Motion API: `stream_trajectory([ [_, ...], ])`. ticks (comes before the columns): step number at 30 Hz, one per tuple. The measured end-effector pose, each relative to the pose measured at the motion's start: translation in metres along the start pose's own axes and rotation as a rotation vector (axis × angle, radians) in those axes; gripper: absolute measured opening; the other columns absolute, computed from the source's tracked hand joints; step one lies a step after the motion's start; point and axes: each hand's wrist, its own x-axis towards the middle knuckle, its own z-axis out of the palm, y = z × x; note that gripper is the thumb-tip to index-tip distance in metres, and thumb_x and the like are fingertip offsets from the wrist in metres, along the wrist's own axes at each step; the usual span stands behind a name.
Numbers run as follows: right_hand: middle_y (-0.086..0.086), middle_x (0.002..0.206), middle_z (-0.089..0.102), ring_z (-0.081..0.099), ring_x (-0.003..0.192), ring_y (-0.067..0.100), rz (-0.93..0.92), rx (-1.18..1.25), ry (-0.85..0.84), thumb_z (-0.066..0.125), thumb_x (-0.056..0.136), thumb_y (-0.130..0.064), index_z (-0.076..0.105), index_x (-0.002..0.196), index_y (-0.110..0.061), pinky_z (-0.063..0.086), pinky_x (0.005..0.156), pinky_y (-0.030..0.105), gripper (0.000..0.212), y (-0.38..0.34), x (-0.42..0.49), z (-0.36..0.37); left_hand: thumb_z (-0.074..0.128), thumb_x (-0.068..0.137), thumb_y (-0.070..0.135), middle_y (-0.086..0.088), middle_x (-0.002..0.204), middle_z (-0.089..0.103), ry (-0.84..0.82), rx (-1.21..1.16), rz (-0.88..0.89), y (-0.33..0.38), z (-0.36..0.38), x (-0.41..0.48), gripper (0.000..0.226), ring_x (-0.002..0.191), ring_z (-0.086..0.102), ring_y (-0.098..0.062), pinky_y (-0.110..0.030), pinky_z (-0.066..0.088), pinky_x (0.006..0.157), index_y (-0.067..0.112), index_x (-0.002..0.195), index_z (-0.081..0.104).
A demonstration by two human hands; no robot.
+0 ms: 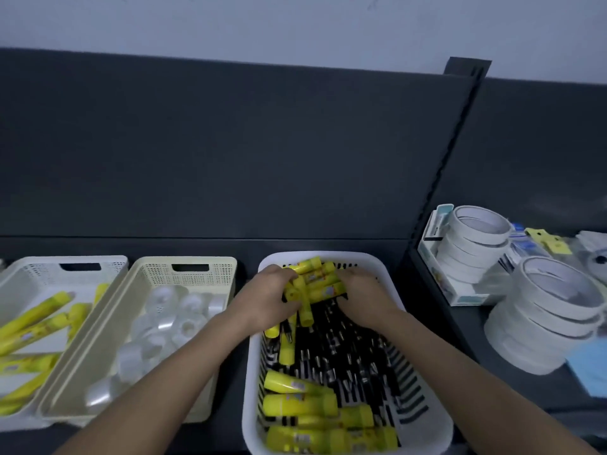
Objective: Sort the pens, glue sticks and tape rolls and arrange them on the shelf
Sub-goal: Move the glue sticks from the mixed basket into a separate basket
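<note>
In the white slotted basket [361, 256], the left hand [266, 297] and right hand [364, 290] curl round a bundle of glue sticks [315, 284] from both sides at the basket's far end. Black pens [345, 349] cover its floor, and loose glue sticks [312, 418] lie at its near end. The yellow tubes carry small labels, too blurred to read.

Just left of the white basket sits a cream basket [203, 261] of clear tape rolls [164, 323]. Further left, a pale basket [19, 267] holds sorted glue sticks [33, 320]. To the white basket's right, 2 stacks of white tape rolls [551, 310] stand on the dark shelf [492, 356].
</note>
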Motion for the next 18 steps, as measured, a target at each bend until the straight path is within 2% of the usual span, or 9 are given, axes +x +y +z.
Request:
stream_trajectory([
  [3, 0.014, 0.129, 0.047, 0.048, 0.115, 0.031, -0.031, -0.054, -0.086, 0.054, 0.084, -0.008, 0.050, 0.121, -0.006, 0.047, 0.087, 0.037, 0.037, 0.008, 0.016, 0.005, 0.066, 0.083, 0.033, -0.004, 0.127, 0.050, -0.030, 0.005, -0.030, 0.000, 0.002, 0.007, 0.059, 0.116, 0.051, -0.021, -0.029, 0.042, 0.095, 0.016, 0.137, 0.047],
  [6, 0.012, 0.141, 0.035, 0.036, 0.128, 0.032, -0.025, -0.040, -0.188, 0.059, 0.081, -0.009, 0.038, 0.135, -0.009, 0.043, 0.098, 0.038, 0.058, 0.008, 0.029, 0.008, 0.066, 0.084, 0.033, -0.006, 0.131, 0.048, -0.054, 0.022, -0.051, -0.002, 0.002, 0.017, 0.063, 0.121, 0.048, -0.021, -0.028, 0.041, 0.096, 0.014, 0.140, 0.044],
  [9, 0.010, 0.147, 0.029, 0.035, 0.131, 0.032, -0.005, 0.015, -0.201, 0.062, 0.078, -0.009, 0.025, 0.146, -0.016, 0.043, 0.100, 0.042, 0.077, 0.008, 0.035, 0.011, 0.065, 0.084, 0.033, -0.009, 0.135, 0.045, -0.093, 0.043, -0.078, -0.003, 0.002, 0.032, 0.065, 0.124, 0.045, -0.024, -0.029, 0.040, 0.099, 0.013, 0.141, 0.041],
  [11, 0.012, 0.147, 0.029, 0.037, 0.129, 0.035, 0.015, -0.016, -0.195, 0.062, 0.079, -0.013, 0.020, 0.148, -0.019, 0.043, 0.099, 0.044, 0.081, 0.010, 0.038, 0.013, 0.063, 0.084, 0.032, -0.011, 0.134, 0.046, -0.134, 0.063, -0.084, -0.003, 0.006, 0.042, 0.063, 0.124, 0.045, -0.027, -0.035, 0.042, 0.099, 0.011, 0.139, 0.041],
  [14, 0.014, 0.133, 0.038, 0.037, 0.121, 0.033, 0.066, -0.071, -0.250, 0.065, 0.080, -0.024, 0.033, 0.137, -0.016, 0.044, 0.092, 0.040, 0.066, 0.012, 0.041, 0.012, 0.060, 0.086, 0.032, -0.013, 0.135, 0.047, -0.185, 0.092, -0.077, -0.003, 0.014, 0.051, 0.065, 0.123, 0.045, -0.029, -0.037, 0.043, 0.096, 0.011, 0.143, 0.036],
  [16, 0.008, 0.116, 0.036, 0.036, 0.107, 0.025, 0.103, -0.098, -0.316, 0.069, 0.075, -0.031, 0.042, 0.114, -0.015, 0.041, 0.079, 0.035, 0.050, 0.011, 0.039, 0.008, 0.058, 0.088, 0.030, -0.013, 0.136, 0.048, -0.206, 0.108, -0.064, -0.004, 0.019, 0.056, 0.062, 0.124, 0.044, -0.030, -0.039, 0.042, 0.098, 0.010, 0.142, 0.036],
  [18, 0.003, 0.103, 0.032, 0.036, 0.091, 0.018, 0.105, -0.105, -0.356, 0.073, 0.072, -0.031, 0.039, 0.098, -0.018, 0.036, 0.068, 0.031, 0.045, 0.009, 0.036, 0.004, 0.055, 0.088, 0.030, -0.012, 0.127, 0.052, -0.212, 0.132, -0.047, -0.005, 0.022, 0.061, 0.047, 0.121, 0.046, -0.032, -0.042, 0.043, 0.096, 0.008, 0.129, 0.046],
])
